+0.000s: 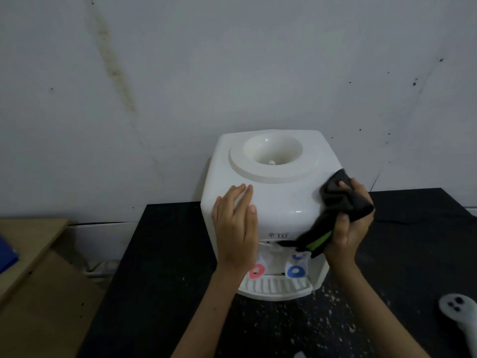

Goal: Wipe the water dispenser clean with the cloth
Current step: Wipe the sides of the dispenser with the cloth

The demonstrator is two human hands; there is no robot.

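Observation:
A white tabletop water dispenser (273,192) stands against the wall on a black table (165,254), its round bottle socket open on top. Red and blue tap levers sit above its drip tray at the front. My left hand (236,226) lies flat with straight fingers on the dispenser's front left top edge. My right hand (351,223) grips a bunched black cloth (335,202) with a green stripe, held against the dispenser's front right corner. A tail of the cloth hangs down over the front panel.
A stained white wall (180,86) rises right behind the dispenser. A wooden surface (31,254) with a blue object at its edge lies to the left. A white plug-like object (459,313) rests on the speckled table at the lower right.

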